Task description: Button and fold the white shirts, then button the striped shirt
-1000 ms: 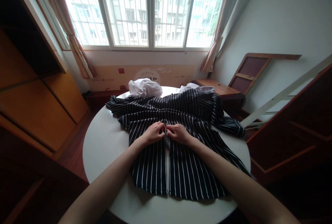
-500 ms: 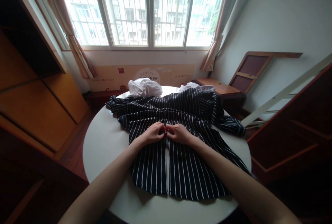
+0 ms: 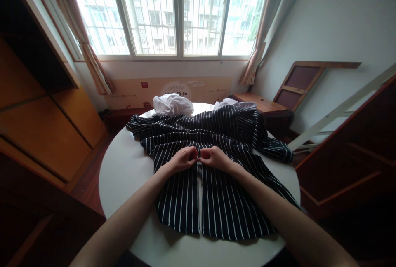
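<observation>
A dark navy shirt with thin white stripes [image 3: 216, 201] lies spread flat on a round white table [image 3: 123, 172], front side up, sleeves out to both sides. My left hand [image 3: 182, 159] and my right hand [image 3: 214, 158] meet at the middle of the shirt's front opening. Both hands are closed, fingers pinched on the two front edges where they come together. Below the hands the front edges lie slightly apart, showing a pale gap.
A crumpled white garment [image 3: 172, 104] lies at the table's far edge, another pale cloth [image 3: 233, 103] to its right. Wooden cabinets [image 3: 40, 127] stand at the left, a low wooden bench [image 3: 262, 104] and a leaning frame [image 3: 305, 83] at the right. A large window [image 3: 173, 11] faces me.
Both hands have stayed pinched at the shirt's front opening, shifting only slightly upward. The shirt has not visibly moved.
</observation>
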`<state>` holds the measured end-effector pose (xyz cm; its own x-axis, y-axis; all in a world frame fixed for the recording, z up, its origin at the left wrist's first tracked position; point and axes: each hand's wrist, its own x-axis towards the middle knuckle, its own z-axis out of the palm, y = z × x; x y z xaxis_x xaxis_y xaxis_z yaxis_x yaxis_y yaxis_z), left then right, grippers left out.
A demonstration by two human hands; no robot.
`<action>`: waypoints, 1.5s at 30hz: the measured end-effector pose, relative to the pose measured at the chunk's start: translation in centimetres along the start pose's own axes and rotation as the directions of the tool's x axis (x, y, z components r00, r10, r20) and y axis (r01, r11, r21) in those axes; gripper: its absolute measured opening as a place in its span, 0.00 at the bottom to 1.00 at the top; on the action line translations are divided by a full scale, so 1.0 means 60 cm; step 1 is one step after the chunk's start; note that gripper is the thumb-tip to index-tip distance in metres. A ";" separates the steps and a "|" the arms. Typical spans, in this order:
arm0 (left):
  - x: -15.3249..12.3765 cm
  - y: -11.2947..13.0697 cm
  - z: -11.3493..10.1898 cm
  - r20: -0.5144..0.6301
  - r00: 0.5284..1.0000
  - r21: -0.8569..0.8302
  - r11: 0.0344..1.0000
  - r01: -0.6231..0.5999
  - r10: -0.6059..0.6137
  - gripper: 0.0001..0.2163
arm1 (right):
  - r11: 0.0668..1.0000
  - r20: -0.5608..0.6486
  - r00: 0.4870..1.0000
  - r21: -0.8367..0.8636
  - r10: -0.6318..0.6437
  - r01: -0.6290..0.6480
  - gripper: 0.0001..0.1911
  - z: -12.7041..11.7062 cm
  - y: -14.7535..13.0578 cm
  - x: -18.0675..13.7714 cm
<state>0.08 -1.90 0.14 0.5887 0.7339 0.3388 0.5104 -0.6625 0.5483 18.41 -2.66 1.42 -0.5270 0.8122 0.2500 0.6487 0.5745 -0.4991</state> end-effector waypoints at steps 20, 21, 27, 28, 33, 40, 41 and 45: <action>0.001 0.011 0.004 0.039 0.999 -0.078 0.997 -0.013 0.016 0.10 | 0.934 0.077 0.984 0.308 0.163 -0.179 0.08 -0.016 0.008 0.001; 0.001 0.012 0.003 0.035 0.999 -0.100 0.995 -0.011 0.014 0.10 | 0.940 0.070 0.986 0.298 0.152 -0.167 0.09 -0.016 0.009 0.001; 0.000 0.010 0.005 0.025 1.000 -0.173 0.985 0.006 -0.002 0.08 | 0.905 0.124 0.975 0.364 0.185 -0.218 0.12 -0.016 0.016 0.001; 0.000 0.009 0.005 0.021 1.000 -0.173 0.985 0.001 0.002 0.08 | 0.895 0.136 0.969 0.375 0.205 -0.242 0.12 -0.015 0.017 0.002; 0.001 0.009 0.005 0.030 1.000 -0.150 0.989 0.013 -0.008 0.07 | 0.887 0.151 0.946 0.330 0.287 -0.322 0.13 -0.015 0.017 0.003; 0.002 0.016 0.000 0.039 0.999 -0.131 0.991 0.034 -0.029 0.05 | 0.917 0.177 0.944 0.243 0.279 -0.317 0.07 -0.023 0.009 0.001; 0.002 0.016 0.000 0.041 0.999 -0.132 0.991 0.036 -0.031 0.06 | 0.919 0.184 0.944 0.241 0.273 -0.312 0.06 -0.023 0.009 0.001; 0.001 0.016 -0.001 0.045 0.998 -0.146 0.988 0.050 -0.044 0.06 | 0.921 0.182 0.944 0.232 0.276 -0.313 0.05 -0.021 0.011 0.002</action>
<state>0.59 -2.47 0.73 0.5933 0.7549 0.2796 0.4420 -0.5958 0.6706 19.50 -2.05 2.18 -0.4185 0.9067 -0.0524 0.6354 0.2511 -0.7302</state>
